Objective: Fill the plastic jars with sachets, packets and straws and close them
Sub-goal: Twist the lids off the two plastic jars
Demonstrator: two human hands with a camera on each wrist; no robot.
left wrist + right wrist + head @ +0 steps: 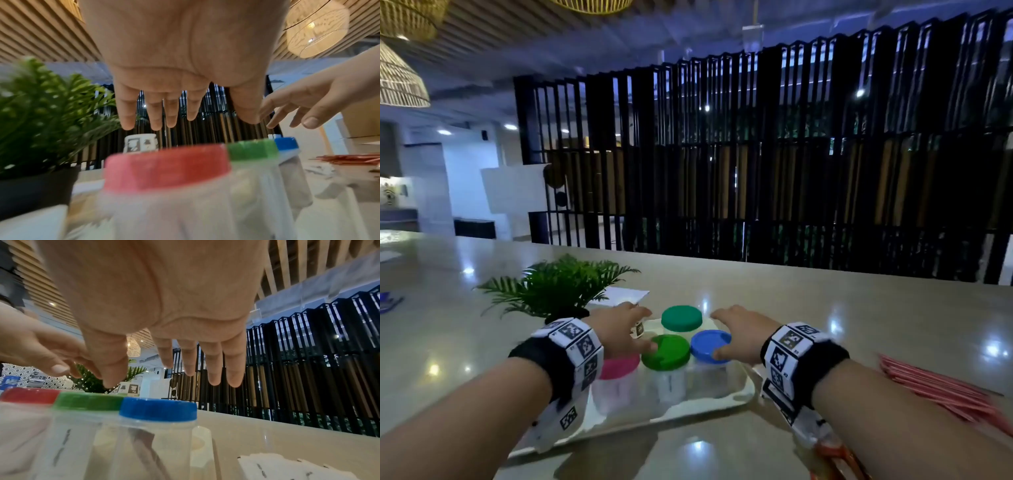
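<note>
On the table (825,308), low in the middle of the frame, a white tray (736,394) carries four capped plastic jars (671,373), over which the left hand (619,329) and right hand (739,337) hover with fingers spread, holding nothing, red straws (935,387) at lower right.

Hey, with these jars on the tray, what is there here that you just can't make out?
- Pink-lidded jar: head view, partly behind the left hand's wristband; left wrist view blurs it.
- Jar contents: unclear in every view.
- Small printed box: mostly behind the left hand; print too small.
- Red straws: cut off by the right edge.
</note>
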